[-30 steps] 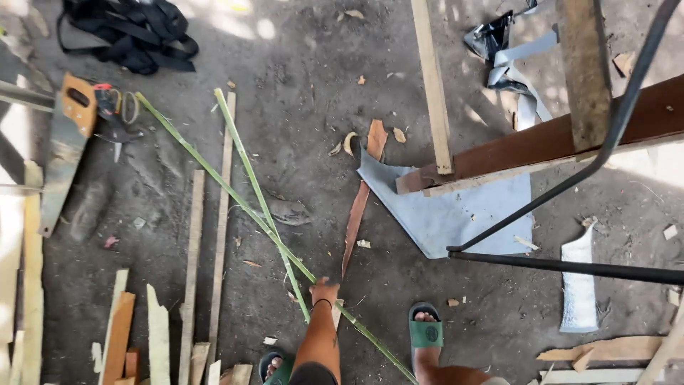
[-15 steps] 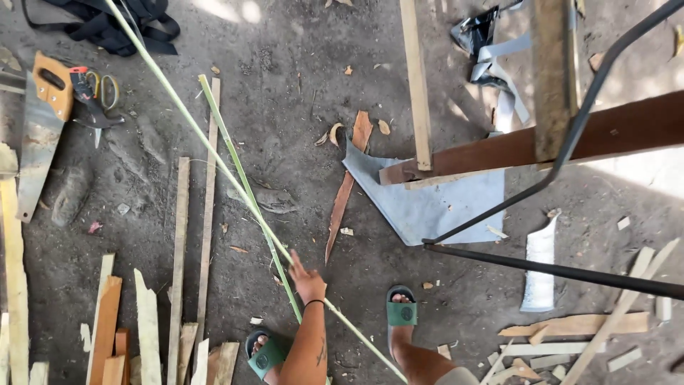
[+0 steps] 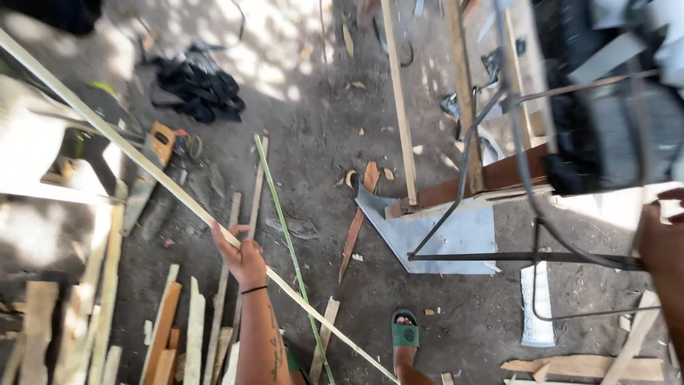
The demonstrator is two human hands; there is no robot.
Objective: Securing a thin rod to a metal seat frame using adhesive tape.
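While left hand grips pale strip, green stalk lies beside (right hand unseen).

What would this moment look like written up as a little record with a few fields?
Place: bare dirt ground strewn with wood scraps
Left hand: left hand in a grip around a long pale strip, raised at a slant
Right hand: right hand at the frame's edge, grip unclear
Beside the strip: thin green stalk lying on the ground
Other things: handsaw, grey sheet, black cloth bundle
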